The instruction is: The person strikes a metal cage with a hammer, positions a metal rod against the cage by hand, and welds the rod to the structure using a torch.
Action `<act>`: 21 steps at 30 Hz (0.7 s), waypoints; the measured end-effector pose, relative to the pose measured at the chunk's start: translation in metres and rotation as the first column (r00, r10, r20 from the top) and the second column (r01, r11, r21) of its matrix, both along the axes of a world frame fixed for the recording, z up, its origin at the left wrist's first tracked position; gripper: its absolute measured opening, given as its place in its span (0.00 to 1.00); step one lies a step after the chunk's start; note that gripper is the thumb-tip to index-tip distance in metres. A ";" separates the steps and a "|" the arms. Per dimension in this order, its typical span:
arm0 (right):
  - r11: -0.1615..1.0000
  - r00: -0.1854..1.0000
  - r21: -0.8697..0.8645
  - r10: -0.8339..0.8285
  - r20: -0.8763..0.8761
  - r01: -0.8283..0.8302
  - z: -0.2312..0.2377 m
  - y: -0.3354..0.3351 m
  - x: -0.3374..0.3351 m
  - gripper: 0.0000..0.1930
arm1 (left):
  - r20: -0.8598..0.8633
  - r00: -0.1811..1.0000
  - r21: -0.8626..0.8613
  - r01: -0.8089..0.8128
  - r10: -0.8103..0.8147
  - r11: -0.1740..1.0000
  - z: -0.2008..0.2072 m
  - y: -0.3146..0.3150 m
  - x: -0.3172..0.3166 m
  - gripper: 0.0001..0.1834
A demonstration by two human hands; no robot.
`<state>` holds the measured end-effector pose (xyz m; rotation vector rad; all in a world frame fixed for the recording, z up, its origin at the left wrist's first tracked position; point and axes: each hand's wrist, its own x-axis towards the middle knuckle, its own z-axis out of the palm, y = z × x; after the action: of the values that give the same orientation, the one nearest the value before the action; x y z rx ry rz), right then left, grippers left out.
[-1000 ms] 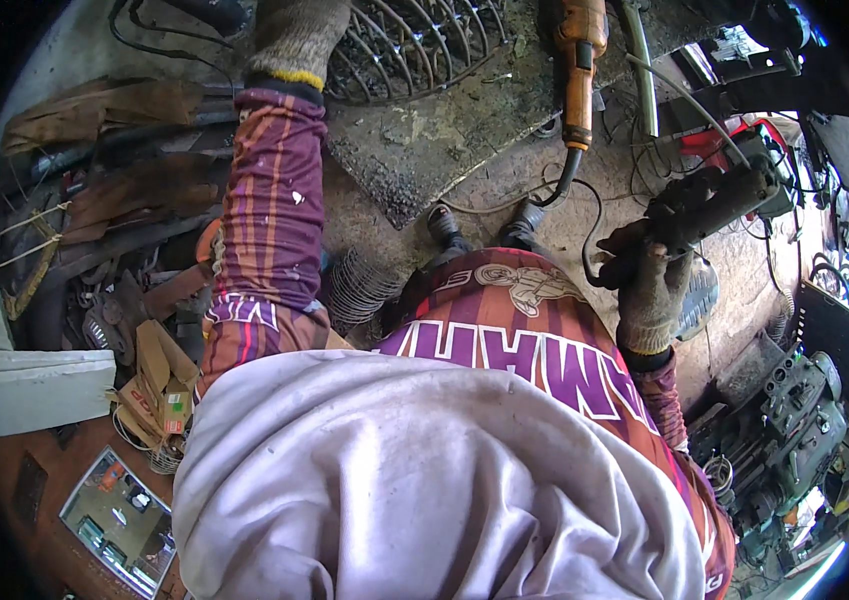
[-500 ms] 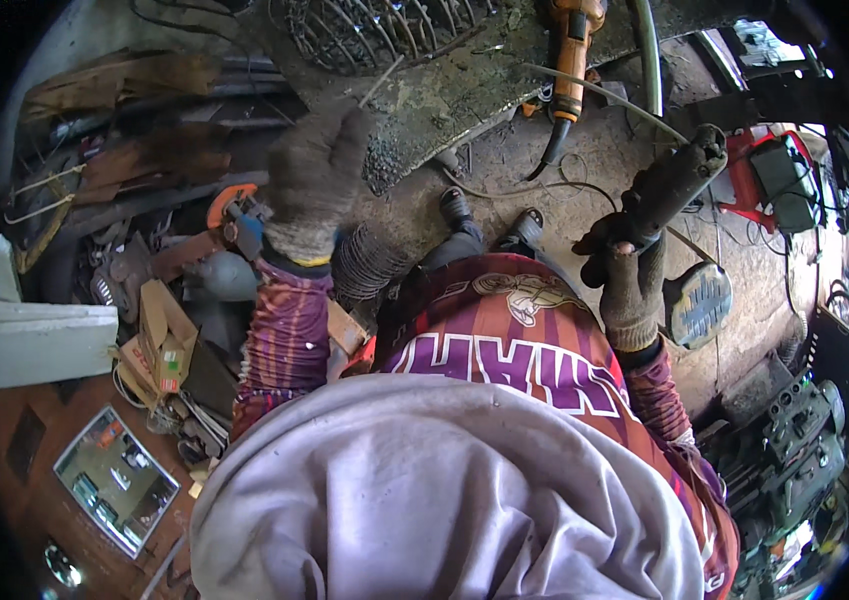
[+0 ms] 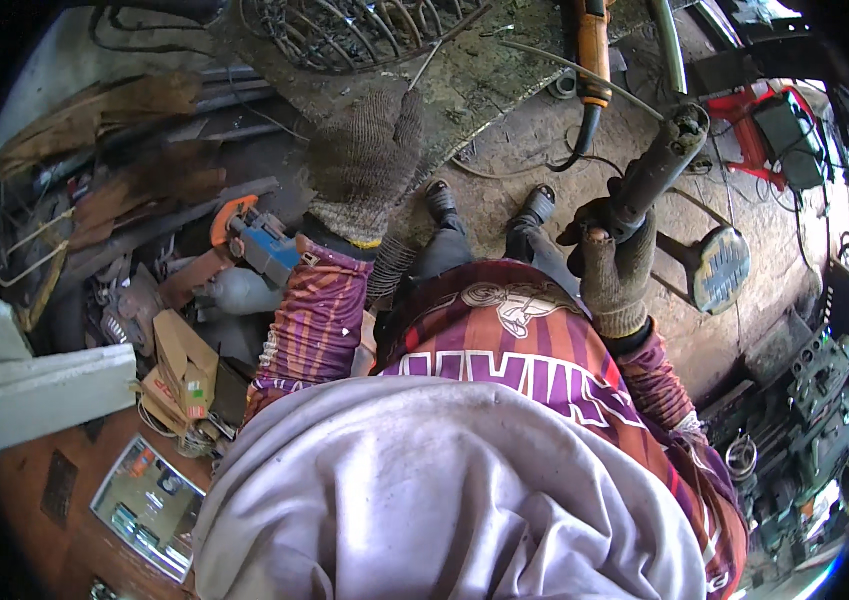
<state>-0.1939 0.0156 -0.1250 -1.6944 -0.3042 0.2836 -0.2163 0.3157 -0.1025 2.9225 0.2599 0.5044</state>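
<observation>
My left hand (image 3: 359,165), in a dirty knit glove, is closed, back upward, at the near edge of the worn workbench (image 3: 489,90). A thin metal rod (image 3: 426,65) sticks out past its thumb side toward the bench; the grip itself is hidden under the glove. On the right, my gloved right hand (image 3: 616,265) is wrapped round a dark, thick, tube-shaped welding electrode holder (image 3: 659,165), raised at a slant. One bare fingertip shows through that glove. From the holder's far end a long thin electrode (image 3: 584,72) reaches leftward over the bench.
Curved metal bars (image 3: 364,35) and an orange angle grinder (image 3: 592,50) lie on the bench. Cables cross the floor. A round-topped stool (image 3: 719,270), a red chair (image 3: 744,125) and a heavy machine (image 3: 814,410) stand right. Left are a blue-and-orange power tool (image 3: 262,245) and a cardboard box (image 3: 179,365).
My left hand has moved right with the thin rod. My right hand and the electrode holder have shifted slightly left in view. The whole view has shifted a little.
</observation>
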 end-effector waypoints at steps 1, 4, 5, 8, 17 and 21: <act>1.000 1.000 -0.013 -0.017 0.002 0.017 -0.001 0.007 -0.006 0.34 | 0.002 1.000 -0.013 0.017 -0.017 1.000 0.000 0.000 0.001 0.13; 0.988 0.987 0.062 -0.139 -0.080 0.144 -0.004 0.026 -0.025 0.35 | 0.060 0.996 -0.037 0.073 -0.071 0.997 -0.005 0.001 0.002 0.12; 0.986 0.985 0.054 -0.155 -0.080 0.159 -0.009 0.030 -0.029 0.35 | 0.062 0.995 -0.038 0.082 -0.080 0.996 -0.008 0.003 0.002 0.12; 0.973 0.978 0.112 -0.198 -0.063 0.204 -0.015 0.040 -0.038 0.35 | 0.031 0.995 -0.041 0.096 -0.095 0.995 -0.007 0.003 0.002 0.12; 0.983 0.973 0.038 -0.173 -0.150 0.181 -0.009 0.049 -0.040 0.33 | 0.012 0.991 -0.036 0.132 -0.132 0.991 0.001 0.004 0.006 0.13; 0.978 0.976 0.047 -0.199 -0.087 0.204 -0.021 0.057 -0.036 0.32 | -0.032 0.996 -0.064 0.081 -0.084 0.995 0.001 0.004 0.006 0.12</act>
<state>-0.2302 0.0729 -0.1461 -1.6398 -0.0773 0.1913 -0.2105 0.3197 -0.1011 2.8687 0.1554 0.4262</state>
